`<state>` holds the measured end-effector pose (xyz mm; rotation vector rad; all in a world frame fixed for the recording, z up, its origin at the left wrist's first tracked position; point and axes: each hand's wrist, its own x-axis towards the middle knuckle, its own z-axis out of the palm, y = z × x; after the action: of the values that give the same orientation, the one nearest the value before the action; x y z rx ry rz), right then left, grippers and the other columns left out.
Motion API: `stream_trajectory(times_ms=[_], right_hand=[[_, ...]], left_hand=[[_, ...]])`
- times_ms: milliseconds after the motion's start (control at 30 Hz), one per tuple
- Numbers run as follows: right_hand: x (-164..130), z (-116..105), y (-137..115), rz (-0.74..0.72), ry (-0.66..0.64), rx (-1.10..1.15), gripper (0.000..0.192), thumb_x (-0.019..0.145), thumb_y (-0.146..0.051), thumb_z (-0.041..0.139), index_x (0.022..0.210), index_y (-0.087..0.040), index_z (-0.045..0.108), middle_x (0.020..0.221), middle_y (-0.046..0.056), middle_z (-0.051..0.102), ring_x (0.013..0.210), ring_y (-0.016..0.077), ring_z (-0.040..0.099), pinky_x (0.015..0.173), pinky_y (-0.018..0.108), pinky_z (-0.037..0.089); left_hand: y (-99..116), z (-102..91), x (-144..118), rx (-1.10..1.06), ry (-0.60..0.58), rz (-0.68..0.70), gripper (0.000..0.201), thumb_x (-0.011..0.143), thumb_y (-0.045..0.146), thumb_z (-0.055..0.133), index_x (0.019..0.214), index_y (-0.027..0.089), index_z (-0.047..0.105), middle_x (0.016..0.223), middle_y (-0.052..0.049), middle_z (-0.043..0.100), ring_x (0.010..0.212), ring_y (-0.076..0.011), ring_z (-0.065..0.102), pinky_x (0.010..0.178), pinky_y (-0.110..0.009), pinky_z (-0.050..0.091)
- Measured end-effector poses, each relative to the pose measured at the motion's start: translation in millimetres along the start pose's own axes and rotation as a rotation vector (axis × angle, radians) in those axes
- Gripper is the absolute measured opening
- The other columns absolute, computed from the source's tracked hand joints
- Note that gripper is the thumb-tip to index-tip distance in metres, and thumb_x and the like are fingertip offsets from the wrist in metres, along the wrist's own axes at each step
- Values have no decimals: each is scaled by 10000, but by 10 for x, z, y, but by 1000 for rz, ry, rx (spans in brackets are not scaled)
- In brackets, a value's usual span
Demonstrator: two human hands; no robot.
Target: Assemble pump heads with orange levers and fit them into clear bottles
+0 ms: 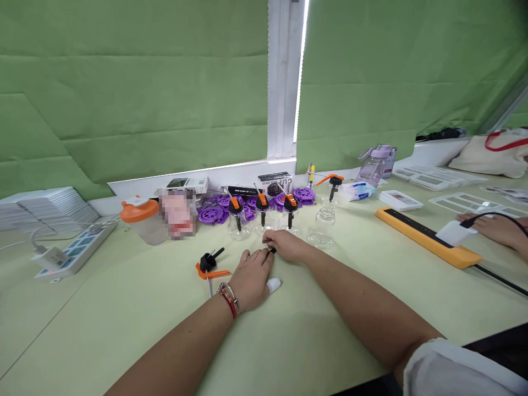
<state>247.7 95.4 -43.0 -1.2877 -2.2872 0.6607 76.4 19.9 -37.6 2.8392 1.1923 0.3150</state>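
My left hand (251,281) lies on the table, fingers stretched forward and the thumb, with a white cover on its tip, held apart. Just beyond it, my right hand (285,246) is closed, fingertips down near the table. A small black part (271,252) shows between the two hands, mostly hidden by fingers; its kind cannot be made out. Left of my left hand lies a black lid piece (208,260) with an orange lever (212,273) and a thin metal tube. Ahead stand clear glass bottles (238,226) topped with black-and-orange pourer lids (263,201).
A lidless glass jar (325,217) stands right of the bottles. Purple round parts (212,215) lie behind. An orange-lidded shaker (142,220) and white power strip (78,254) are left. An orange power strip (424,236) and another person's hand (490,226) are right.
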Motion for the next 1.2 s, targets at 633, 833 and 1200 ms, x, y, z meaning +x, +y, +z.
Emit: stream_trajectory(times_ms=[633,833,1200], right_hand=[[0,16,11,-49,63,-51,221,847,-122,463,996,-164,621,933,65,650,824,167,563,728,264,406],[-12,42,-125,-200,236,-130,217,841,-64,492,934,-168,658,1029,75,607,971,185,499,873,312,367],[154,444,-637,-541,-20,-521,156,843,-152,547,860,-195,697,949,60,588,902,192,477,814,326,316]], left_hand=[[-77,-143,-54,16,44,6,499,873,428,417,1321,209,392,1382,-157,398,1220,-306,402,1003,-501,247],[-490,-677,-245,145,160,-319,303,839,319,421,1046,174,589,1097,-123,602,1047,-281,527,908,-437,348],[-976,-463,-665,-161,-74,-803,299,757,462,482,859,193,563,887,-97,673,774,-247,629,601,-293,418]])
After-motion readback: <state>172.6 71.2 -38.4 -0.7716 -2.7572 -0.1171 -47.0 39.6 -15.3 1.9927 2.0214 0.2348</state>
